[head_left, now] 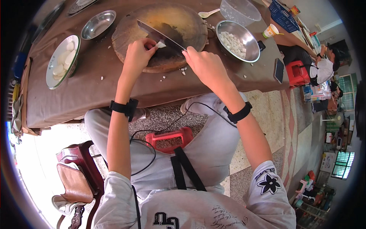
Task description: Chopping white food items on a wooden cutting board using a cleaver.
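Note:
A thick round wooden chopping board (pixel 190 23) lies on the brown-covered table in front of me. My left hand (pixel 139 53) pinches a small white food piece (pixel 161 44) between thumb and fingers over the board. My right hand (pixel 206 65) is closed around the handle end of a kitchen knife (pixel 162 35), whose long blade slants up to the left just beyond the piece. Right of the board, a steel bowl (pixel 251 47) holds white diced cubes (pixel 231 44). At the left, a green-rimmed white bowl (pixel 49 74) contains several pale, rounded chunks (pixel 65 61).
An empty-looking metal bowl (pixel 98 25) stands left of the board. Beyond the steel bowl are a white spoon (pixel 209 13) and a clear plastic tub (pixel 240 11). A paper cup (pixel 270 31) and phone (pixel 279 70) sit toward the right edge. White crumbs dot the tablecloth.

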`<state>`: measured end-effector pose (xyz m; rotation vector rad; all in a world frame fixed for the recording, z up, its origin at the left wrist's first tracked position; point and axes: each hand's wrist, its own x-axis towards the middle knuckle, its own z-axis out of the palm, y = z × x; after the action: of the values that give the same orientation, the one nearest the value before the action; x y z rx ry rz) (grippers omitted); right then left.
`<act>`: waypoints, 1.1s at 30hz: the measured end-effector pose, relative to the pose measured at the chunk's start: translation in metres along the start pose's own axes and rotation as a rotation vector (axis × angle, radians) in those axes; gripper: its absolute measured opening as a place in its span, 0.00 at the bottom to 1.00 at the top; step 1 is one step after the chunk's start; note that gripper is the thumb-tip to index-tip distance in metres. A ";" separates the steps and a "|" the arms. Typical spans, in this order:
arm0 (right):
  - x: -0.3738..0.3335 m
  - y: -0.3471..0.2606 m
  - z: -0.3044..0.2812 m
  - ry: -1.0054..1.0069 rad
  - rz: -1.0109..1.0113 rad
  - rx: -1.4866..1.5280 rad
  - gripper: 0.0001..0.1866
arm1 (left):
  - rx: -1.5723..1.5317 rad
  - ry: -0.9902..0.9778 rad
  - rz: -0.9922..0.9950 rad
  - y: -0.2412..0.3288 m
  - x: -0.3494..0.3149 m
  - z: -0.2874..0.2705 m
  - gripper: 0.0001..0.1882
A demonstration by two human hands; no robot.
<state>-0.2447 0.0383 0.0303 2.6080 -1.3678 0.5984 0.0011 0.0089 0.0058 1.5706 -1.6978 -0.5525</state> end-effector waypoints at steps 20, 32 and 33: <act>0.015 0.002 -0.009 -0.015 -0.047 0.047 0.17 | -0.028 0.086 0.057 -0.010 -0.002 0.006 0.11; 0.019 0.000 -0.013 -0.029 -0.046 0.052 0.17 | 0.005 0.095 0.045 -0.004 -0.003 0.007 0.10; 0.020 0.000 -0.014 -0.030 -0.046 0.052 0.17 | 0.004 0.094 0.044 -0.004 -0.003 0.007 0.10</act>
<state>-0.2381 0.0272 0.0515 2.6924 -1.3141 0.5983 -0.0021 0.0098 -0.0021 1.5344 -1.6590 -0.4466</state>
